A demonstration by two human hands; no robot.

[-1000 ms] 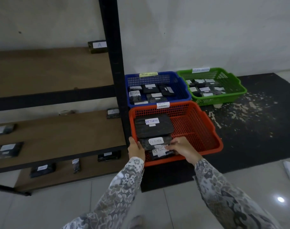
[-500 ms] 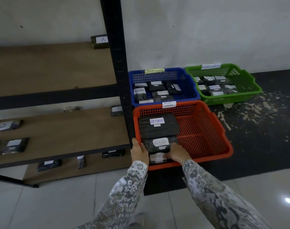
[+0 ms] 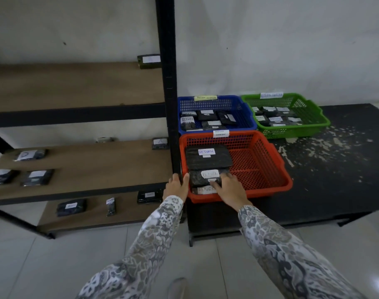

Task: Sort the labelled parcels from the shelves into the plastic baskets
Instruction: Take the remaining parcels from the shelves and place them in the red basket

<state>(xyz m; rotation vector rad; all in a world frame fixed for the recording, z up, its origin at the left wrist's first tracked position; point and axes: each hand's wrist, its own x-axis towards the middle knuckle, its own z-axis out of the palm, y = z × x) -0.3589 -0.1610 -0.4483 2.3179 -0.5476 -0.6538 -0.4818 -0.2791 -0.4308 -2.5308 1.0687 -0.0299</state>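
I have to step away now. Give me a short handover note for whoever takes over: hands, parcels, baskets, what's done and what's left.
Left hand: open, resting on the near-left corner of the red basket.
Right hand: open, fingers pressing the middle parcel in the red basket.
Done: three RETURN parcels lie along the red basket's left side; the blue basket and green basket each hold several.
Left: parcels remain on the shelves: one on the top board, several on the middle and bottom boards. Read each label, since most are too blurred to make out here.
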